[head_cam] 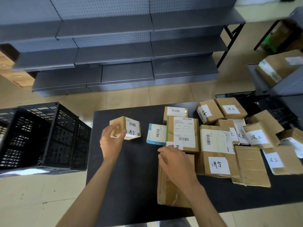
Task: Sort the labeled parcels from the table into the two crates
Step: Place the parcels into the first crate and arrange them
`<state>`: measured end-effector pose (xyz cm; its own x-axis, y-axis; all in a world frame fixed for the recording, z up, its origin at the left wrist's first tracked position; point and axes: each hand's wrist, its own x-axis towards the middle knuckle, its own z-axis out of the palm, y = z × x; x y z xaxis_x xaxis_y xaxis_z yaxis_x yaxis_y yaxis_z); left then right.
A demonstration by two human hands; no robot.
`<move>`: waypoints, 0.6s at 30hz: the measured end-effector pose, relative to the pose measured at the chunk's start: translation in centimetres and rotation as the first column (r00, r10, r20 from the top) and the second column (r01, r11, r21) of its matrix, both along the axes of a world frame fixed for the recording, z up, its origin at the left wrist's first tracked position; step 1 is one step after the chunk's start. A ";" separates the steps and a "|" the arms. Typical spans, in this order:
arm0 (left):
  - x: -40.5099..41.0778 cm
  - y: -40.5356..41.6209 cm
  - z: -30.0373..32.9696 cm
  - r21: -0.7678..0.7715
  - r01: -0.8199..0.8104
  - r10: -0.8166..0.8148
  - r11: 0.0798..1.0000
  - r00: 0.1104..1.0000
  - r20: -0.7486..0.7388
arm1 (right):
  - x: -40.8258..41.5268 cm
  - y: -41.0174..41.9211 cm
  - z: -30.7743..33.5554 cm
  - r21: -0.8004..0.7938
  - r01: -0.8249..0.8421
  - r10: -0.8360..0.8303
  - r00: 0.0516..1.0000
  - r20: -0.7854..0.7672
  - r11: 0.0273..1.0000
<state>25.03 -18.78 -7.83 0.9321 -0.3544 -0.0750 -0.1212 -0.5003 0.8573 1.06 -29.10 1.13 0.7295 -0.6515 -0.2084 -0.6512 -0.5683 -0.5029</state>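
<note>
Left grip (110, 141) around small parcel (129, 128)

Brown parcels (218, 151) – white labels, black script; black table (131, 169); black lattice crate (49, 136); grey perforated shelving (114, 46).

This looks like a parcel depot's sorting room. Taped cardboard parcels (218, 151) with barcoded shipping labels crowd a black table (131, 169). Behind the table stand grey pegboard-backed shelves (114, 51), left of it a black slatted crate (42, 136).
</note>
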 end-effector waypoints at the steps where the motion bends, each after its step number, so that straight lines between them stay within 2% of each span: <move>1: -0.2 1.5 0.6 -0.033 -0.010 0.010 0.999 1.000 -0.029 | 0.4 0.6 0.1 0.010 -0.005 0.005 1.000 -0.001 1.000; 6: -1.5 8.8 4.1 -0.204 -0.109 0.059 0.973 0.970 -0.236 | 2.7 4.6 0.4 0.124 0.020 -0.027 0.998 0.054 0.992; 10: -2.9 14.0 6.0 -0.354 -0.196 0.024 0.915 0.900 -0.436 | 4.3 8.0 -0.3 0.314 0.097 -0.147 0.979 0.141 0.944; 18: -4.3 20.2 7.8 -0.442 -0.200 -0.074 0.875 0.846 -0.529 | 5.7 13.1 -1.4 0.556 0.106 -0.251 0.949 0.191 0.824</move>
